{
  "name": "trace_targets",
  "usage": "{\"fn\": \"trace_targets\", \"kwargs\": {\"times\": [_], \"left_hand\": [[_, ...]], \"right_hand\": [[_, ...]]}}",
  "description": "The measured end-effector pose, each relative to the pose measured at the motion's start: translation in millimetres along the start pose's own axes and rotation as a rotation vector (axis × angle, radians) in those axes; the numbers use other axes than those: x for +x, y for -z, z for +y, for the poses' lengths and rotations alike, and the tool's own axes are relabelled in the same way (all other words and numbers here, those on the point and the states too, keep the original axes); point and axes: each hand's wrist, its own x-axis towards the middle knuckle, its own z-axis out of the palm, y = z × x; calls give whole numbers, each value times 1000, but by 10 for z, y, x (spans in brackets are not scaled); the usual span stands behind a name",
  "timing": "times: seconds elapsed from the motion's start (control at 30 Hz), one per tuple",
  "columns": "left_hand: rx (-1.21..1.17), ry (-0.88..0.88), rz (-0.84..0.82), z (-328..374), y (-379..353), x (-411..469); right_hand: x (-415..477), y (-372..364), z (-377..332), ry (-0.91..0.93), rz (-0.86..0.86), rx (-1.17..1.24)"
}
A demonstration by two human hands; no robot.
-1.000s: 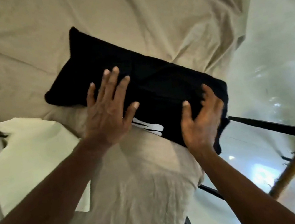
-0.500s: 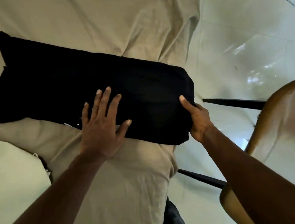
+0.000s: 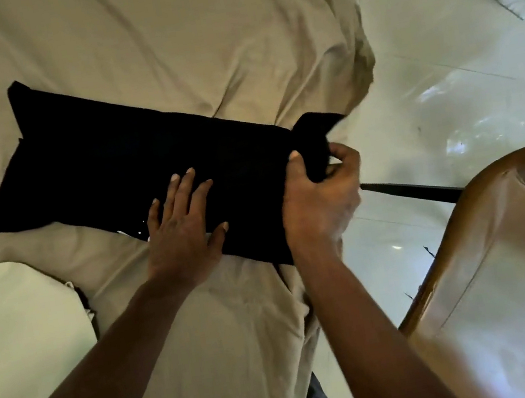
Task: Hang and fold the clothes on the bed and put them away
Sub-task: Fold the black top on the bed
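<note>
The black garment (image 3: 146, 176) lies on the bed sheet (image 3: 195, 53) under both hands, already narrowed into a long strip that runs from beyond the left hand's fingertips across to the right hand. So the lengthwise folds look done, and the crosswise fold looks to be the step in hand. The left hand (image 3: 180, 233) lies flat on the middle of the strip, fingers straight and spread, pressing it to the bed. The right hand (image 3: 321, 203) has its fingers and thumb curled round the strip's near end, which is bunched and raised off the sheet just above its knuckles — ready, I judge, to be carried over toward the left hand. The folding of this piece seems about half done; it is not yet a compact bundle, and nothing shows it put away. Left of the left forearm lies a pale cloth (image 3: 15, 327); whether it is folded or waiting its turn cannot be told. To the right of the right arm stands a brown chair (image 3: 508, 262) on the glossy floor (image 3: 445, 98). No hanger or wardrobe is in view, so hanging and storing appear to remain.
</note>
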Motion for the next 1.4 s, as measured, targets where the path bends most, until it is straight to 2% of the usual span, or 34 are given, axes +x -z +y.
{"fn": "trace_targets", "kwargs": {"times": [0.2,0.3,0.37,0.4,0.47,0.53,0.57,0.7,0.83,0.87,0.97,1.03,1.1,1.2,1.3,1.4], "left_hand": [[-64,-29,8,-33,-12,-12],[-148,-20,34,-36,-3,-9],[-278,-31,103,-74,12,28],[-353,-16,153,-93,36,54],[-458,104,224,-96,107,76],[-520,244,260,-36,193,52],[-517,305,246,14,226,25],[-327,429,108,258,291,-88],[-346,517,-22,381,281,-165],[-438,553,-46,350,277,-166],[-957,729,-195,205,310,-134],[-1013,713,-245,132,291,-170],[-1000,719,-137,102,240,-227],[-1161,782,-44,139,234,-288],[-1076,807,-95,123,214,-305],[-472,680,2,163,230,-322]], "right_hand": [[-250,-463,24,127,-165,-135],[-302,-600,120,241,-453,-201],[-313,-629,161,176,-676,-134],[-313,-616,181,141,-705,-66],[-274,-548,233,105,-587,46],[-216,-426,314,78,-473,34],[-186,-359,372,74,-476,8],[-158,-146,557,47,-612,-39],[14,-119,523,71,-391,-159],[93,-137,477,53,-361,-180],[356,-255,336,-29,-374,-183],[520,-355,225,-50,-419,-181],[668,-437,126,-37,-460,-192],[852,-483,37,-38,-462,-214],[968,-462,1,-57,-445,-286],[965,-428,37,30,-430,-477]]}}
